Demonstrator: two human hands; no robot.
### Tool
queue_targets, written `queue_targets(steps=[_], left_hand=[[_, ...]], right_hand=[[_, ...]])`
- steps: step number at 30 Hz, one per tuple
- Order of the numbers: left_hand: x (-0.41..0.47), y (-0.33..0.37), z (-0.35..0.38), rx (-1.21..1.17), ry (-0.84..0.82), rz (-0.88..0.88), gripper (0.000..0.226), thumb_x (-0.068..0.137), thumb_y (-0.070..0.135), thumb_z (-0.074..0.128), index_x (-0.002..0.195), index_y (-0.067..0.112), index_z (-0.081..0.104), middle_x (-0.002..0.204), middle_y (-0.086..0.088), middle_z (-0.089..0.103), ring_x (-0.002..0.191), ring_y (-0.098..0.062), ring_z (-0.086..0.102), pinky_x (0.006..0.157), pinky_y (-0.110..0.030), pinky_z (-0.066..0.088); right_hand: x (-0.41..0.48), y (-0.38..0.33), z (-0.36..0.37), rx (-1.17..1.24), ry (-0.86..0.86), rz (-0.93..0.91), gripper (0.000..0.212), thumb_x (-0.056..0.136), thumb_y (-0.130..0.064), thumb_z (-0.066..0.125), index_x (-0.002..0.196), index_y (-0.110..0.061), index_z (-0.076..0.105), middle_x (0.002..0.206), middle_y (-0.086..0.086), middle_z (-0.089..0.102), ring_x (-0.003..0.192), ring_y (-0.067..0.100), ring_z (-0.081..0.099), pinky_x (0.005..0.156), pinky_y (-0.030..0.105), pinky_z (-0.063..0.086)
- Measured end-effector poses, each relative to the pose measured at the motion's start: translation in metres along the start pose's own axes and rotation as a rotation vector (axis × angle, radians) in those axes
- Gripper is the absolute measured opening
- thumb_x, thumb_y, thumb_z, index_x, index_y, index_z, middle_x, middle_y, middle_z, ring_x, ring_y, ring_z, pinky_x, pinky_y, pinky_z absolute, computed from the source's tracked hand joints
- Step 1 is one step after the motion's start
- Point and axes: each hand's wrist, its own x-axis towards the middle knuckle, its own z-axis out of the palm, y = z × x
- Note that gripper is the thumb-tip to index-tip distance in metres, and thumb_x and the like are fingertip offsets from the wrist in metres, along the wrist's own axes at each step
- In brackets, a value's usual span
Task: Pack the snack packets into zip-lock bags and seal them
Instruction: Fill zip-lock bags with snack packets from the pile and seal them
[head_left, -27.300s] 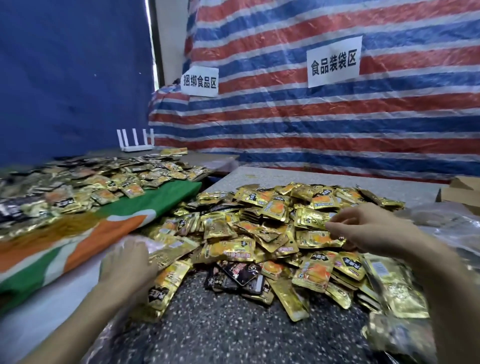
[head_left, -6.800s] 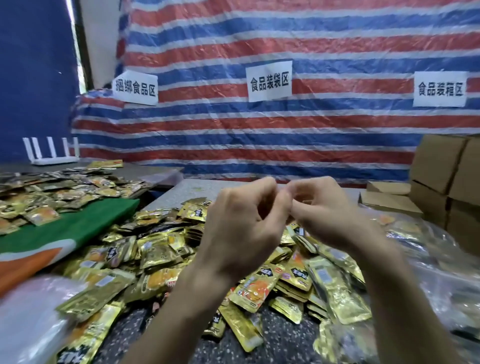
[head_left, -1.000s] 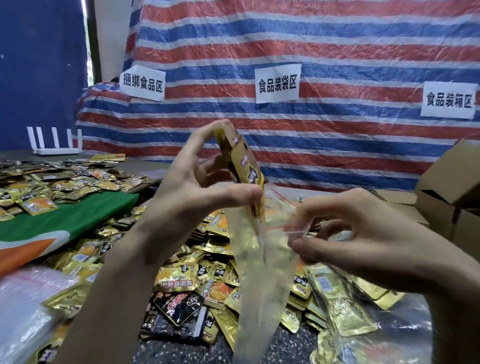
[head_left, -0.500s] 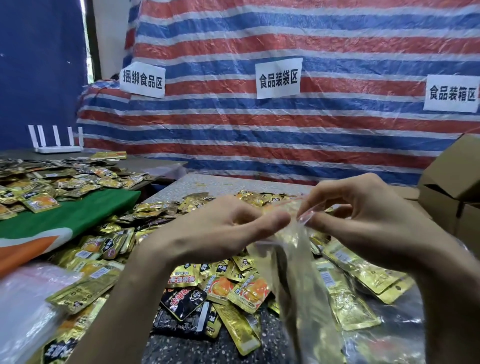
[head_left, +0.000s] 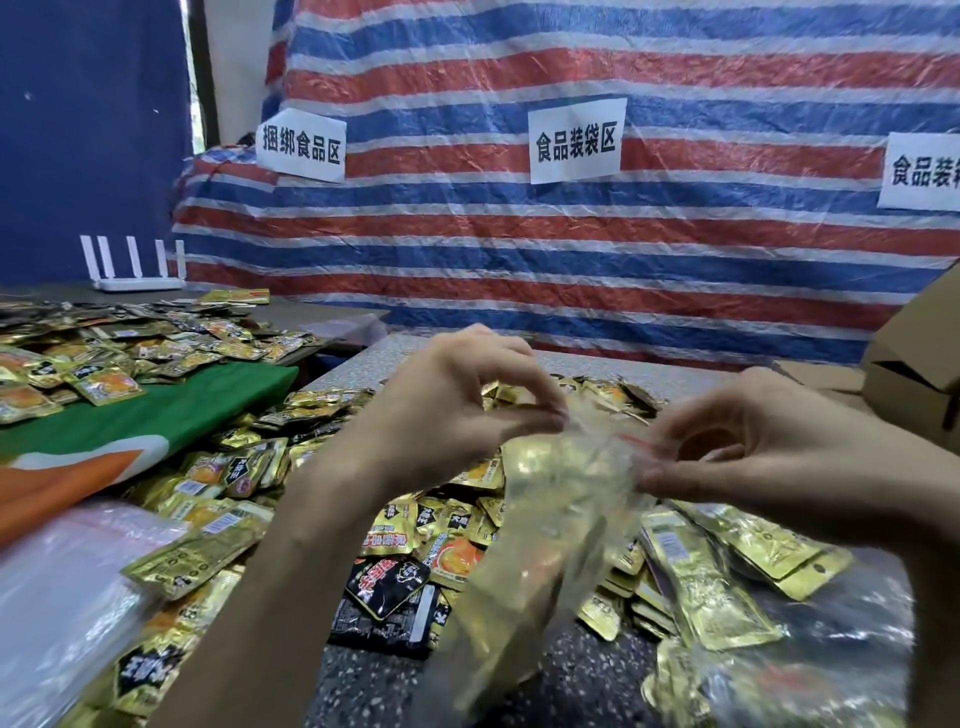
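A clear zip-lock bag (head_left: 540, 525) with gold snack packets inside hangs above the table between my hands. My left hand (head_left: 457, 410) pinches the left end of its top strip. My right hand (head_left: 753, 452) pinches the right end, where a red zip line shows. Below lies a big heap of gold and black snack packets (head_left: 415, 551) on the speckled table (head_left: 571, 686).
A stack of empty clear bags (head_left: 62, 597) lies at the lower left. Filled clear bags (head_left: 810, 670) sit at the lower right. More packets cover a green and orange cloth (head_left: 130, 431) on the left. Cardboard boxes (head_left: 914, 374) stand at the right. A striped tarp hangs behind.
A second ago my left hand held a gold packet over the open bag. Now the packet is inside and both hands pinch the top, moving apart along it.
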Motion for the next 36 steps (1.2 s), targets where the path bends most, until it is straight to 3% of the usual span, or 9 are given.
queue_targets(steps=[5,8,11,14,18,22,27,31,36], left_hand=[[-0.002,-0.002,-0.007,-0.071,0.045,0.048,0.011,0.077,0.026,0.078,0.085,0.018,0.079,0.095,0.007,0.07,0.099,-0.017,0.063,0.09,-0.033,0.048],[-0.007,-0.008,-0.02,-0.159,-0.047,0.016,0.016,0.078,0.027,0.078,0.09,0.018,0.079,0.096,0.007,0.073,0.098,-0.017,0.068,0.091,-0.027,0.052],[-0.013,-0.027,-0.033,-0.202,-0.21,-0.206,0.025,0.076,0.038,0.073,0.099,0.029,0.075,0.1,0.012,0.074,0.097,-0.008,0.07,0.09,-0.024,0.055],[-0.019,-0.063,-0.034,0.011,-0.342,-0.508,0.019,0.083,0.025,0.075,0.101,0.031,0.07,0.1,0.01,0.072,0.095,-0.005,0.068,0.087,-0.027,0.056],[-0.028,-0.108,-0.013,0.212,-0.573,-0.869,0.047,0.083,0.008,0.076,0.126,0.02,0.061,0.127,-0.003,0.062,0.114,-0.019,0.06,0.098,-0.036,0.051],[-0.039,-0.134,0.015,0.164,-0.579,-1.023,0.073,0.079,-0.003,0.076,0.142,0.02,0.048,0.144,-0.011,0.047,0.118,-0.031,0.056,0.099,-0.046,0.053],[-0.042,-0.151,0.024,0.184,-0.528,-1.055,0.083,0.072,-0.004,0.08,0.145,0.018,0.046,0.134,-0.012,0.053,0.114,-0.035,0.059,0.095,-0.049,0.054],[-0.043,-0.153,0.024,0.163,-0.505,-1.078,0.084,0.067,-0.009,0.082,0.142,0.012,0.048,0.111,-0.006,0.057,0.094,-0.032,0.064,0.073,-0.042,0.062],[-0.04,-0.153,0.016,0.293,-0.481,-1.008,0.082,0.055,0.012,0.095,0.124,0.029,0.055,0.126,-0.007,0.051,0.108,-0.031,0.056,0.09,-0.048,0.056]], right_hand=[[0.0,-0.001,-0.002,0.053,0.158,-0.039,0.017,0.08,-0.042,0.072,0.083,-0.026,0.078,0.079,0.0,0.076,0.076,0.019,0.073,0.084,0.05,0.058],[0.0,0.0,-0.002,0.016,0.13,0.001,0.017,0.081,-0.041,0.072,0.084,-0.026,0.079,0.08,-0.001,0.077,0.078,0.017,0.072,0.087,0.05,0.056],[0.001,0.0,-0.001,-0.022,0.082,0.033,0.015,0.084,-0.037,0.073,0.088,-0.024,0.079,0.084,-0.004,0.078,0.082,0.012,0.073,0.089,0.047,0.056],[0.002,-0.001,-0.001,-0.026,0.096,0.025,0.015,0.084,-0.038,0.073,0.088,-0.025,0.079,0.084,-0.005,0.078,0.081,0.011,0.073,0.088,0.046,0.057],[0.002,0.0,-0.001,-0.017,0.079,0.01,0.015,0.082,-0.039,0.073,0.085,-0.026,0.079,0.083,-0.004,0.077,0.081,0.01,0.073,0.087,0.045,0.058],[0.001,0.001,-0.001,-0.006,0.06,0.012,0.013,0.083,-0.037,0.073,0.082,-0.025,0.079,0.084,-0.004,0.077,0.083,0.011,0.072,0.089,0.045,0.057],[0.0,0.003,-0.002,-0.011,0.059,0.029,0.013,0.087,-0.035,0.073,0.089,-0.024,0.078,0.086,-0.005,0.077,0.082,0.007,0.072,0.083,0.037,0.059],[0.0,0.003,-0.003,-0.014,0.043,0.025,0.012,0.088,-0.035,0.072,0.092,-0.025,0.077,0.088,-0.006,0.077,0.082,0.004,0.071,0.078,0.029,0.059],[0.0,0.003,-0.003,-0.02,0.049,0.007,0.013,0.089,-0.035,0.071,0.089,-0.025,0.078,0.086,-0.004,0.077,0.081,0.007,0.072,0.08,0.036,0.06]])
